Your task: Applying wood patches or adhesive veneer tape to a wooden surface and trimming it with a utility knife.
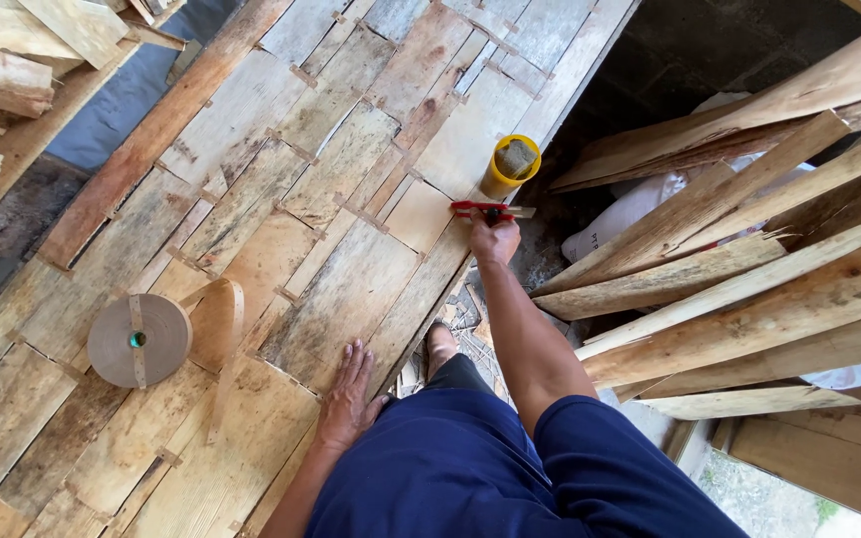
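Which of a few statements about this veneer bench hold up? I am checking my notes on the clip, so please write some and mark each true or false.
1. The right hand grips a red-handled cutter at the far edge of the veneer sheets. True.
2. The left hand holds the tape roll. False: it lies flat on the veneer, fingers spread, apart from the roll.
3. A yellow cup stands just beyond the cutter. True.
4. The tape roll is fully wound. False: a loose strip loops out of it to the right.
5. Rough wooden slabs are stacked to the person's right. True.
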